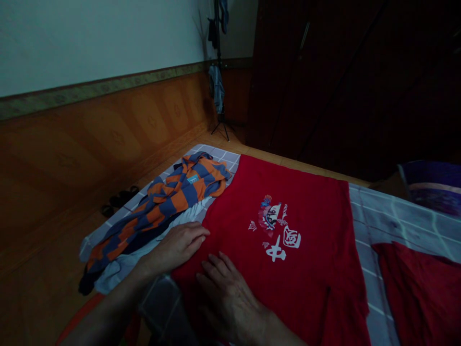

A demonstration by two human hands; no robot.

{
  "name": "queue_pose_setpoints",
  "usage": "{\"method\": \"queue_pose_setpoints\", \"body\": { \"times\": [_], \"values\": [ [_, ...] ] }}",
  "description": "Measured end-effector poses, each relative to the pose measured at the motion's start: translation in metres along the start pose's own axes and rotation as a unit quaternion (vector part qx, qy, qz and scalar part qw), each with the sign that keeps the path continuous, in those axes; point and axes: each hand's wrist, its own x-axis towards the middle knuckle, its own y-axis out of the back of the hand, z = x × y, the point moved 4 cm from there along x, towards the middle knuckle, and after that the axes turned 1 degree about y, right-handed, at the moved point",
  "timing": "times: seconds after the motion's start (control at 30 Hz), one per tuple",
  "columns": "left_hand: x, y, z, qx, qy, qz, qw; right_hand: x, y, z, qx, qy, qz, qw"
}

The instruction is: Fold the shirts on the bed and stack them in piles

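A red T-shirt (288,230) lay spread flat, print side up, across the middle of a bed covered by a pale checked sheet (396,221). Its chest print (275,230) showed a painted mask, the small word "CHINA" beside it, and two large white Chinese characters below. The left hand (178,247) lay flat and open on the shirt's near left edge, fingers together, holding nothing. The right hand (225,293) rested just beside it, palm down and fingers spread, on the near hem. To the left lay an orange and blue striped garment (169,202) with a small blue neck label, too small to read. Another red cloth (421,288) lay at the near right.
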Motion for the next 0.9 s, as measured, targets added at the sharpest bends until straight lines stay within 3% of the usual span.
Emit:
{"method": "queue_pose_setpoints", "body": {
  "times": [0.1,0.2,0.33,0.53,0.67,0.8,0.9],
  "values": [
    [0.012,-0.009,-0.005,0.048,-0.021,0.012,0.999,-0.002,0.003,-0.006,-0.001,0.014,0.000,1.000],
    [0.019,-0.013,-0.015,0.100,-0.001,0.058,0.993,-0.002,0.007,-0.011,0.004,0.006,-0.006,1.000],
    [0.024,-0.019,-0.028,0.102,-0.001,0.087,0.991,0.000,0.008,-0.013,0.023,-0.003,-0.016,1.000],
    [0.027,-0.021,-0.040,0.072,0.084,0.082,0.990,-0.002,0.006,-0.010,0.042,0.027,-0.015,0.999],
    [0.027,-0.023,-0.027,0.114,0.015,0.131,0.985,-0.002,0.003,-0.008,0.028,0.041,-0.006,0.999],
    [0.028,-0.043,-0.020,0.141,-0.105,0.047,0.983,-0.002,-0.007,-0.005,0.000,0.050,-0.004,0.999],
    [0.034,-0.048,-0.029,0.169,-0.105,0.013,0.980,-0.003,-0.014,-0.003,-0.032,0.062,0.007,0.998]
  ]
}}
